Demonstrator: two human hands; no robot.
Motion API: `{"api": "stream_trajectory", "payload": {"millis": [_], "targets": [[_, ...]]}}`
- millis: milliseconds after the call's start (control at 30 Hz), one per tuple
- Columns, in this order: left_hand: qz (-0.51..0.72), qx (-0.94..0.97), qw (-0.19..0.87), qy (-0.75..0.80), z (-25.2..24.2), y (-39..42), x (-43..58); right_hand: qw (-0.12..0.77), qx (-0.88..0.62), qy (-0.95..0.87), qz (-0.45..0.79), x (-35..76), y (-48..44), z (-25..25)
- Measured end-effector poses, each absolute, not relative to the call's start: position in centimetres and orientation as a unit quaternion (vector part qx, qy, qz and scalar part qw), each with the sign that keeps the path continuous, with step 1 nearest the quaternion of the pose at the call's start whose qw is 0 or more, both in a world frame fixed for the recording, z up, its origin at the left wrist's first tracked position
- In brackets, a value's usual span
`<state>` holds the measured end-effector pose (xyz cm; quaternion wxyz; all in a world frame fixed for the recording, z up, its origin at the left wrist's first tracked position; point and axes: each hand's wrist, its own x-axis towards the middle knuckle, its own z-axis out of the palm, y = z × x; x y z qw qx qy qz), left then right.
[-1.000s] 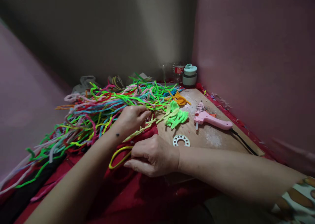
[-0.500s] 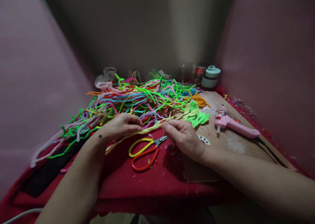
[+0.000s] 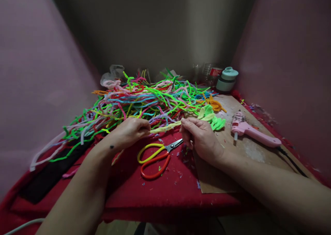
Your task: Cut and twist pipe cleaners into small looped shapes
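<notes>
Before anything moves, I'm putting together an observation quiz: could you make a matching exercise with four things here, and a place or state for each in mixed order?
Column one
1. scissors
2. cup
3. pale yellow strands
4. glue gun

Column two
A. running between the left hand and the right hand
B. pink, lying on the board
C. upright at the back
D. on the red cloth

Pairs: 1-D, 2-C, 3-A, 4-B
</notes>
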<state>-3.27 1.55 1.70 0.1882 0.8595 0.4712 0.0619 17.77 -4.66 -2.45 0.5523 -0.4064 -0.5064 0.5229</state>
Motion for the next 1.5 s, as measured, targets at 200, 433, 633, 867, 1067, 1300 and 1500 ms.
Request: {"api": "stream_trajectory", "payload": {"millis": [200,433,633,867,1067,1300,1500], "targets": [[0.090,0.864,0.165,0.467,2.2,0.9,-3.1,0.486,-0.413,-0.490,0.595,17.3,-4.3,-2.8],[0.093,0.898,0.145,0.405,2.0,0.2,-2.5,0.451,-0.471,-0.695,0.304,17.4,-3.5,-3.2],[0.082,0.913,0.113,0.384,2.1,-0.4,-2.1,0.262,-0.515,-0.815,0.047,17.5,-2.9,-4.0],[0.010,0.899,-0.025,0.437,0.9,0.2,-2.2,0.426,-0.538,-0.721,0.098,18.3,-3.2,-0.9],[-0.006,0.854,-0.082,0.514,-0.4,2.0,-3.0,0.611,-0.405,-0.455,0.505,19.8,-3.0,0.8],[0.116,0.872,0.085,0.468,0.4,1.3,-2.2,0.561,-0.337,-0.357,0.666,19.9,-2.5,-0.1],[0.314,0.684,0.521,0.402,1.3,-1.0,-0.1,0.475,-0.338,-0.388,0.714,18.7,-3.3,-0.8]]}}
